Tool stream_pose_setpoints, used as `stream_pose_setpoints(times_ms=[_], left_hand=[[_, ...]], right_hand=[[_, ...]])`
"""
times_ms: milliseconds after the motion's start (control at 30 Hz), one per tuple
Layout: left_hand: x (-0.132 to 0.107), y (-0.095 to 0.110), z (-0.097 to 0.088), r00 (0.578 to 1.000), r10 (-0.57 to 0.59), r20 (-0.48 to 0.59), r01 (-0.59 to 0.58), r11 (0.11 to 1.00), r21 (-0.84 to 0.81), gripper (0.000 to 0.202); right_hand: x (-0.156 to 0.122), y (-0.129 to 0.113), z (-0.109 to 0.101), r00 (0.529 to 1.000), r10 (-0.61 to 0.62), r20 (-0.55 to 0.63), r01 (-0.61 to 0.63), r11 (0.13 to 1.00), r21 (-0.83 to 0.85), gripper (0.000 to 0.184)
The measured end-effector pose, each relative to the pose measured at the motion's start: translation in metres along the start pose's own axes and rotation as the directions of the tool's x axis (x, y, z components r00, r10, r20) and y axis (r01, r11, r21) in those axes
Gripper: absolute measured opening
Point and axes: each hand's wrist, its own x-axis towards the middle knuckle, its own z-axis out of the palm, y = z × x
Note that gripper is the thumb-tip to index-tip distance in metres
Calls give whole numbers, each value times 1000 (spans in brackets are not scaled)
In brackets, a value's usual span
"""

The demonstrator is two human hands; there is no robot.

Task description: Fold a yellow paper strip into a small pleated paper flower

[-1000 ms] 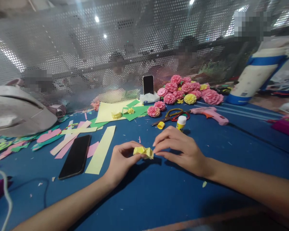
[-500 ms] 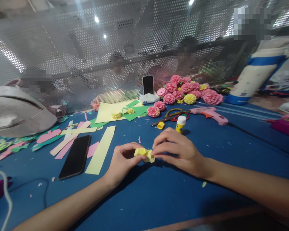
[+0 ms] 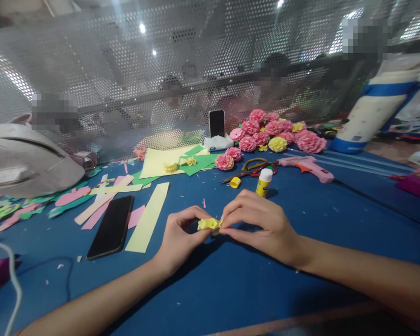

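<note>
A small yellow paper flower (image 3: 209, 224) with folded, crinkled petals is held just above the blue table (image 3: 203, 289). My left hand (image 3: 182, 238) pinches its left side between thumb and fingers. At its right edge, my right hand (image 3: 259, 224) grips a petal between thumb and fingertips. Part of the flower is covered by the fingers. Beyond my right hand stands a glue stick (image 3: 263, 182) with a white top, and its yellow cap (image 3: 235, 182) lies to the left of it.
Scissors (image 3: 247, 169) and a pink glue gun (image 3: 306, 166) lie behind the glue stick. Pink paper flowers (image 3: 248, 143) are heaped at the back. To the left are a black phone (image 3: 111, 227), paper strips (image 3: 147, 217) and a pale bag (image 3: 31, 158). A bottle (image 3: 374, 109) stands at right.
The yellow flower has been tipped, so it shows flatter and more edge-on. My right fingers have drawn in closer on its right edge. The view has shifted slightly.
</note>
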Motion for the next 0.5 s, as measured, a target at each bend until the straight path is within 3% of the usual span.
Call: stream_pose_setpoints(times_ms=[267, 500], left_hand=[[-1, -1, 0, 1000, 17, 3, -17, 999, 46, 3], [-1, -2, 0, 999, 20, 35, -24, 990, 136, 4]], right_hand=[[0, 0, 3, 999, 27, -45, -23, 996, 83, 9], [1, 5, -1, 999, -25, 35, 22, 996, 90, 8]])
